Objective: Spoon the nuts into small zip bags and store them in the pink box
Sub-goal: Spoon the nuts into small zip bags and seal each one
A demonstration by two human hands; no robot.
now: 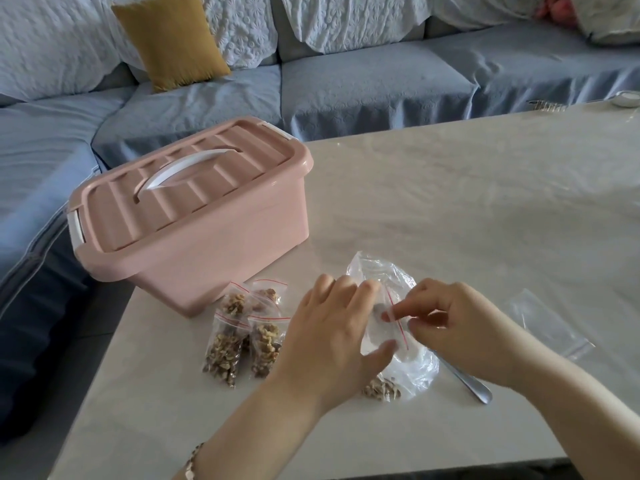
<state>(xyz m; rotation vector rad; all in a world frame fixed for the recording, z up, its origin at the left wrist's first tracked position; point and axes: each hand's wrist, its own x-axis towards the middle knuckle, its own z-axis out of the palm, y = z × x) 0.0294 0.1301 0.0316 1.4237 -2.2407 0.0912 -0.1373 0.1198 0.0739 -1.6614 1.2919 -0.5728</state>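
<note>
Both hands work a small clear zip bag (394,323) with a red strip, above a larger clear plastic bag (412,368) that has walnut pieces (381,391) at its near end. My left hand (332,327) holds the small bag's left side between thumb and fingers. My right hand (460,327) pinches its red-striped top edge. Several filled zip bags of nuts (242,334) lie to the left. The pink box (194,213) stands behind them, lid closed, white handle on top. A metal spoon (467,382) lies under my right hand.
A stack of empty zip bags (547,320) lies at the right. The pale table (485,202) stretches back to a grey-blue sofa (346,84) with a mustard cushion (173,39). The table's left edge runs just beside the box.
</note>
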